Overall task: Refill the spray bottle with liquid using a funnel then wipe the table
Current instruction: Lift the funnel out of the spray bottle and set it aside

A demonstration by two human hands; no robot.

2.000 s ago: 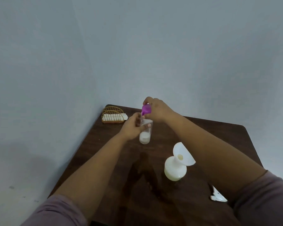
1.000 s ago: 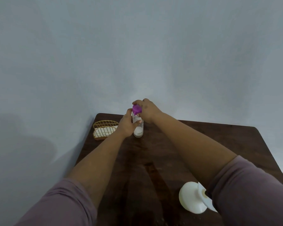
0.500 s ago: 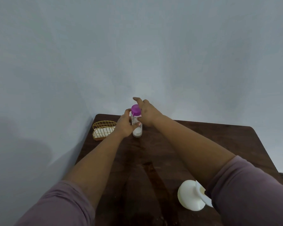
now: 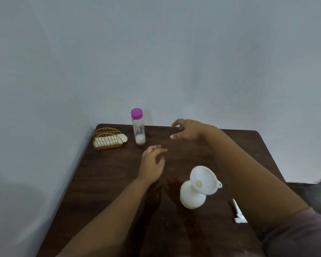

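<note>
A clear bottle with a purple cap [image 4: 138, 127] stands upright at the back of the dark wooden table [image 4: 107, 173], a little white liquid in its bottom. A round white bottle [image 4: 192, 197] stands nearer me with a white funnel [image 4: 204, 180] seated in its neck. The white spray head [image 4: 239, 212] lies on the table to the right of it. My left hand [image 4: 152, 164] hovers empty in front of the capped bottle, fingers loosely apart. My right hand [image 4: 187, 129] is to the right of that bottle, fingers spread, holding nothing.
A gold wire holder with white napkins [image 4: 108, 139] sits at the table's back left corner, beside the capped bottle. A grey wall runs behind and to the left. Dark wet streaks [image 4: 159, 193] mark the tabletop near the white bottle.
Both hands let go of the purple-capped bottle, now closed and standing alone. The left hand drew back toward me and the right hand moved off to the right.
</note>
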